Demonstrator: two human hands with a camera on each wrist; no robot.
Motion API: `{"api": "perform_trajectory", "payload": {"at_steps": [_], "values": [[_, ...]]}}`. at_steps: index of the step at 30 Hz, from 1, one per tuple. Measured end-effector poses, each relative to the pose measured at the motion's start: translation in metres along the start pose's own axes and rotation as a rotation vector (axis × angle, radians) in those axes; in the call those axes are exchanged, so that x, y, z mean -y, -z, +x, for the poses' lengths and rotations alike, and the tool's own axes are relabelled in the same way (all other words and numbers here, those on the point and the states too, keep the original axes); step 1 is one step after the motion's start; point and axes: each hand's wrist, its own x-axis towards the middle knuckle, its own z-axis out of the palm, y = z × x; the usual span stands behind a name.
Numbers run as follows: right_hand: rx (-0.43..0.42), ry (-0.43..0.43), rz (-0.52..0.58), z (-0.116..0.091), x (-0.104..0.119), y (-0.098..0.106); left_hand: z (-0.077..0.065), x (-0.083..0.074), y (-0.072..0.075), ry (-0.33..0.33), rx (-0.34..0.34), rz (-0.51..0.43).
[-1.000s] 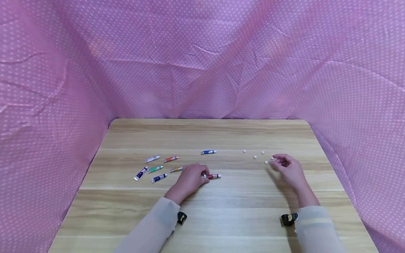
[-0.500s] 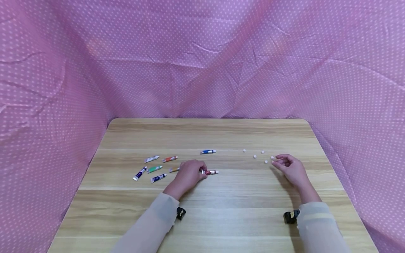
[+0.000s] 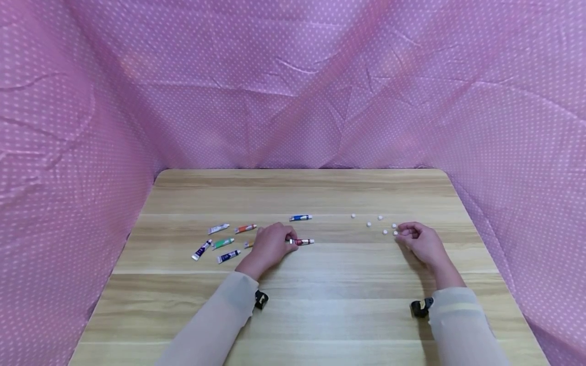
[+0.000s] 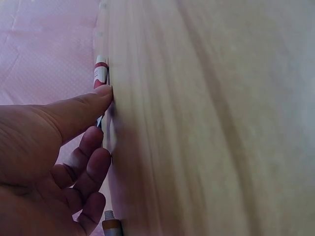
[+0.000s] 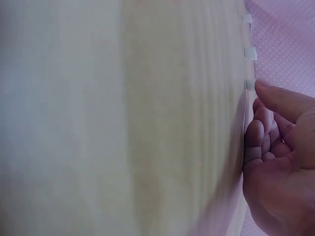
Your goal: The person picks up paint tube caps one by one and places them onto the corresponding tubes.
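My left hand (image 3: pixel 270 245) pinches the tail end of a small red paint tube (image 3: pixel 303 242), which lies sideways low over the table with its pale tip pointing right. In the left wrist view the thumb crosses the tube, and the index finger is mostly hidden. Just under that hand an ochre paint tube (image 4: pixel 112 227) shows a bare threaded neck. My right hand (image 3: pixel 423 245) has its thumb and index fingertips at a small white cap (image 3: pixel 396 233), low at the tabletop, the other fingers curled in. The right wrist view shows the thumb tip against the cap.
Several paint tubes lie at the left, among them orange (image 3: pixel 245 229), green (image 3: pixel 223 243) and dark blue (image 3: pixel 228 256). A blue tube (image 3: pixel 300 217) lies behind the red one. Several white caps (image 3: pixel 369 224) are scattered at the right. Pink dotted cloth (image 3: pixel 293 101) surrounds the table.
My left hand has carried the red tube away from me and slightly left, toward the blue tube. The right hand has shifted slightly right, and another white cap now shows at its fingertips.
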Motion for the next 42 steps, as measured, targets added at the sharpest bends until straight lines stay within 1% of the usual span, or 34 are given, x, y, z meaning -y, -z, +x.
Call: {"api": "perform_trajectory", "payload": {"at_steps": [5,8,12,16,19,30,36,42], "values": [[0.000,0.018,-0.053,0.001,0.001,0.000,0.003,0.002,0.000,-0.004,-0.010,-0.003],[0.001,0.020,-0.064,0.002,0.001,0.000,0.007,0.004,0.000,0.007,-0.010,-0.026],[-0.004,0.022,-0.072,0.002,0.002,-0.001,0.014,0.006,-0.001,0.052,-0.017,-0.095],[-0.019,0.050,-0.083,0.004,0.001,-0.002,0.018,0.005,0.001,0.091,-0.039,-0.143],[-0.025,0.069,-0.095,0.005,0.000,-0.004,0.020,0.004,0.003,0.099,-0.053,-0.143],[-0.031,0.086,-0.151,0.006,0.000,-0.007,0.027,0.002,0.004,0.103,-0.091,-0.148],[-0.031,0.069,-0.151,0.006,-0.001,-0.008,0.031,0.001,0.004,0.114,-0.102,-0.143],[-0.035,0.048,-0.145,0.005,0.000,-0.008,0.032,0.000,0.003,0.120,-0.099,-0.129]]}}
